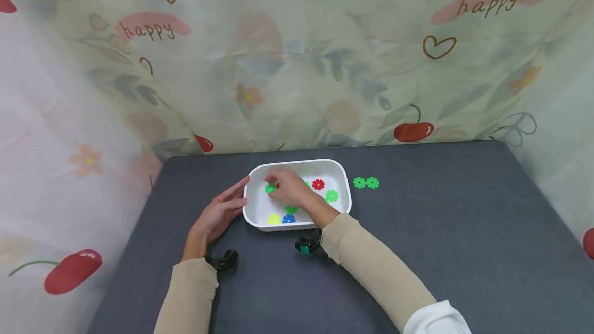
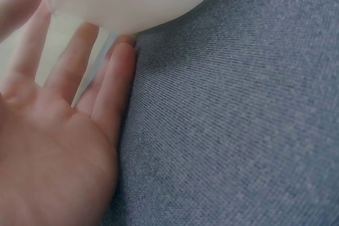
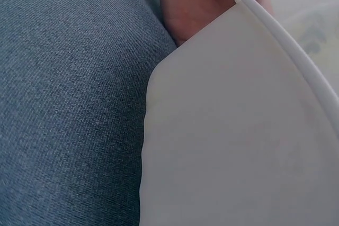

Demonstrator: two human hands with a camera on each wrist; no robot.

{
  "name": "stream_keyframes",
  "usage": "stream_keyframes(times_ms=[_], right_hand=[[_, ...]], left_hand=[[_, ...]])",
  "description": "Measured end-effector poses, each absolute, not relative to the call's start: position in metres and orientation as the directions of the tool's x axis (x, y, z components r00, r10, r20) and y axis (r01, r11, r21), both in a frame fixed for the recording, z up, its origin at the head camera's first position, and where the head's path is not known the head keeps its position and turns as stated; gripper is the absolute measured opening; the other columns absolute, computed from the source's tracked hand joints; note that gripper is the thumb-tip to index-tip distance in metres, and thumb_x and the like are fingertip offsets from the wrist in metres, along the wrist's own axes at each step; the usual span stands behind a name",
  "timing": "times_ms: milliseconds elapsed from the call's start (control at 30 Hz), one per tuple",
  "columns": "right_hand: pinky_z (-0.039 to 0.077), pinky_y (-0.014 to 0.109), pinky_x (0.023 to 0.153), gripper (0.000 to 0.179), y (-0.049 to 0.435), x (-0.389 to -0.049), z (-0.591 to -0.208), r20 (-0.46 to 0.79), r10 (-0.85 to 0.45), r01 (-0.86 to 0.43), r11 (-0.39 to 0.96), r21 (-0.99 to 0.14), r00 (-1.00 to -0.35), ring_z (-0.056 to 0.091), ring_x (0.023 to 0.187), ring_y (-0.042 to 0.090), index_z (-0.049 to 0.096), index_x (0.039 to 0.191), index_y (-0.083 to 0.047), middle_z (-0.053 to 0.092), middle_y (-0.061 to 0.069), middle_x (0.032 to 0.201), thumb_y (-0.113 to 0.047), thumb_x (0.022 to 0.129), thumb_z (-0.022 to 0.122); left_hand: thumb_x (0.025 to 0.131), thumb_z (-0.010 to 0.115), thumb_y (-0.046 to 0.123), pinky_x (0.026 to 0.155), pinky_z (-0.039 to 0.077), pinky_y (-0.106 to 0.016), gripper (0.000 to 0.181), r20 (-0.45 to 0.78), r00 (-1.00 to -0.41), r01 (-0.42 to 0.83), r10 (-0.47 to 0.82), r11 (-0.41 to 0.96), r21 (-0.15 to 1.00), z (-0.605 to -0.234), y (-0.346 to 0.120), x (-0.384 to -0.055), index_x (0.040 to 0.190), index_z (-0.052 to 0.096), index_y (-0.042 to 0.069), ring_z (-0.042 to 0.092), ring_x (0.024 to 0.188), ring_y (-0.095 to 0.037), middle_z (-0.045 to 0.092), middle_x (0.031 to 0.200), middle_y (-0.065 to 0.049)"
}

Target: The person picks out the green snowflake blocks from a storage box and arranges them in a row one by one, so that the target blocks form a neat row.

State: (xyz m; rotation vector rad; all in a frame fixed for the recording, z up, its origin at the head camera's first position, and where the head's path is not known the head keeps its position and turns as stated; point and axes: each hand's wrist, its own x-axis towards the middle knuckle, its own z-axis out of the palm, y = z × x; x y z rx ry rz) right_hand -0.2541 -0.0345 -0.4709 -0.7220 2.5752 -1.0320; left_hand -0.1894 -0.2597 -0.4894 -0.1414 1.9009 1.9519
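Observation:
A white plastic basin [image 1: 297, 228] with rounded corners holds several small notched discs. Against its left wall rests my left hand [image 1: 220, 216], fingers mostly straight and thumb near the rim; the left wrist view shows these fingertips [image 2: 125, 51] low on the wall. My right hand [image 1: 291, 187] reaches inside the basin, with thumb and forefinger apart around a green notched disc [image 1: 269, 188]. A bit of red shows beside that disc, partly hidden by the fingers. In the right wrist view the basin's outer wall [image 3: 238, 120] hides my right hand.
Two green discs [image 1: 366, 183] lie side by side on the dark grey table [image 1: 441, 220], right of the basin. Inside the basin are a red disc [image 1: 318, 184], a blue disc [image 1: 289, 218] and a yellow disc [image 1: 274, 219]. A patterned curtain [image 1: 297, 92] hangs behind the table.

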Motion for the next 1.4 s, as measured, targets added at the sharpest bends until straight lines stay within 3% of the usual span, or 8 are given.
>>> stream_keyframes(times_ms=[167,400,767,967,1200,1400], right_hand=[[0.049,0.038,0.108,0.036,-0.035,-0.255,-0.474,-0.071,-0.543,-0.338,0.614,-0.714,-0.837,0.064,0.116,0.023,0.067,0.127,-0.006,0.072,0.009,0.122,-0.007,0.091,0.072],[0.049,0.034,0.102,0.036,-0.036,-0.253,-0.474,-0.067,-0.608,-0.424,0.624,-0.656,-0.791,0.061,0.106,0.019,0.07,0.122,-0.006,0.071,0.006,0.111,-0.003,0.087,0.072],[0.049,0.029,0.091,0.03,-0.035,-0.249,-0.47,-0.091,-0.611,-0.454,0.671,-0.587,-0.786,0.057,0.094,0.015,0.076,0.117,-0.011,0.071,0.001,0.101,-0.018,0.088,0.08],[0.048,0.026,0.082,0.011,-0.033,-0.248,-0.464,-0.058,-0.585,-0.435,0.661,-0.611,-0.809,0.058,0.085,0.013,0.079,0.1,-0.014,0.073,0.001,0.092,-0.019,0.092,0.076],[0.05,0.024,0.082,0.015,-0.024,-0.249,-0.451,-0.062,-0.534,-0.357,0.643,-0.677,-0.843,0.064,0.089,0.013,0.078,0.105,-0.014,0.076,0.003,0.097,-0.018,0.091,0.075],[0.049,0.023,0.074,0.015,-0.008,-0.247,-0.437,-0.078,-0.49,-0.287,0.623,-0.728,-0.868,0.063,0.08,0.013,0.076,0.107,-0.016,0.073,0.001,0.094,-0.018,0.092,0.075]], left_hand=[[0.1,0.064,0.02,0.116,0.041,-0.032,0.069,-0.346,-0.912,-0.353,0.22,0.012,0.936,-0.489,-0.259,-0.19,0.161,0.033,0.028,0.033,0.154,-0.02,0.03,0.169,0.001],[0.1,0.064,0.02,0.108,0.045,-0.024,0.068,-0.346,-0.912,-0.352,0.221,0.013,0.936,-0.489,-0.26,-0.189,0.161,0.033,0.029,0.034,0.153,-0.02,0.031,0.168,0.001],[0.102,0.06,0.019,0.109,0.043,-0.026,0.067,-0.334,-0.913,-0.335,0.233,0.036,0.942,-0.49,-0.26,-0.19,0.162,0.03,0.029,0.032,0.154,-0.023,0.028,0.17,-0.003],[0.102,0.06,0.019,0.107,0.043,-0.023,0.068,-0.326,-0.913,-0.329,0.247,0.028,0.944,-0.489,-0.262,-0.189,0.162,0.03,0.029,0.031,0.153,-0.021,0.028,0.17,-0.003],[0.103,0.06,0.019,0.104,0.046,-0.02,0.067,-0.319,-0.917,-0.32,0.24,0.032,0.947,-0.49,-0.262,-0.189,0.162,0.03,0.027,0.03,0.154,-0.022,0.027,0.17,-0.004],[0.102,0.06,0.017,0.1,0.048,-0.018,0.066,-0.303,-0.925,-0.303,0.228,0.036,0.952,-0.491,-0.26,-0.189,0.161,0.032,0.025,0.03,0.154,-0.023,0.028,0.169,-0.005]])
